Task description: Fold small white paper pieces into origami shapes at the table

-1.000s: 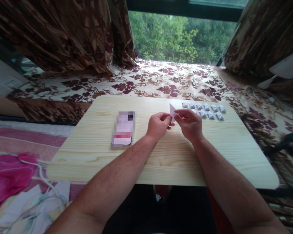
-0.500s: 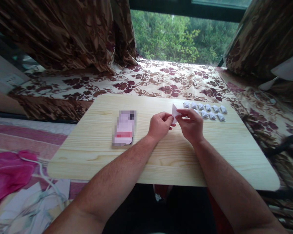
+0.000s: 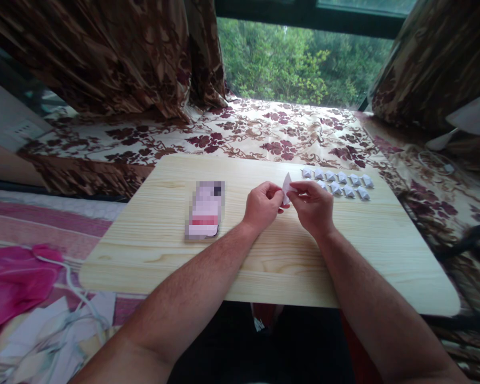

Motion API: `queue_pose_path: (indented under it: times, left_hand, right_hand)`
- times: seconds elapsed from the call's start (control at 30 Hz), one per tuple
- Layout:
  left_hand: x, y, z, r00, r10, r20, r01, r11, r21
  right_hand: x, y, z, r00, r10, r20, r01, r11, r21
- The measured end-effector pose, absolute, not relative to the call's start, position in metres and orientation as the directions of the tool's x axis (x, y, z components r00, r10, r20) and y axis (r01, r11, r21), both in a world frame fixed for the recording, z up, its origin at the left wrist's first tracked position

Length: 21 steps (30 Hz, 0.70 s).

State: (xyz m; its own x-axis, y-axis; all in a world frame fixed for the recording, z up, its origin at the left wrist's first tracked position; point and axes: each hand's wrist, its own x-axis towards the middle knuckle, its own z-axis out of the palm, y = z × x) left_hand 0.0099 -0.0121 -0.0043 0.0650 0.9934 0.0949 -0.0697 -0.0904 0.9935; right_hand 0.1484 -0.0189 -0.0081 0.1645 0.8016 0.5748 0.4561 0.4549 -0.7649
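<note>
A small piece of folded white paper [image 3: 287, 184] with a pointed top stands between my two hands, above the wooden table [image 3: 176, 272]. My left hand [image 3: 263, 204] pinches its left side with thumb and fingers. From the right, my right hand [image 3: 314, 205] grips it too, fingertips closed on its edge. Part of the paper is hidden by the fingers. Just beyond my right hand lie several small folded white paper pieces [image 3: 342, 178], set in two rows; my hand covers some of the front row.
A phone [image 3: 206, 208], blurred by pixels, lies on the table's left half. Loose white paper sheets [image 3: 36, 325], a white cable [image 3: 70, 277] and a pink cloth [image 3: 20, 282] are at the lower left. Beyond the table is a flowered cloth [image 3: 240, 133] below the window.
Both hands stay in nearly the same place. The paper between them has turned slightly and looks narrower, its tip leaning a little to the right.
</note>
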Motion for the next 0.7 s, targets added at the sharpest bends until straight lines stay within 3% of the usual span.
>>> queue_pose_path:
  times: [0.27,0.7]
  left_hand:
    - [0.010,-0.013,-0.004,0.069,0.994,0.083,-0.080,-0.077,0.994]
    - [0.005,-0.014,-0.005,0.015,0.984,0.179,0.055,-0.180,0.982]
  right_hand:
    - [0.148,-0.026,0.002,0.104,0.799,0.593,0.457,0.491,-0.742]
    - [0.147,-0.028,0.005,0.070,0.798,0.598,0.457,0.507,-0.731]
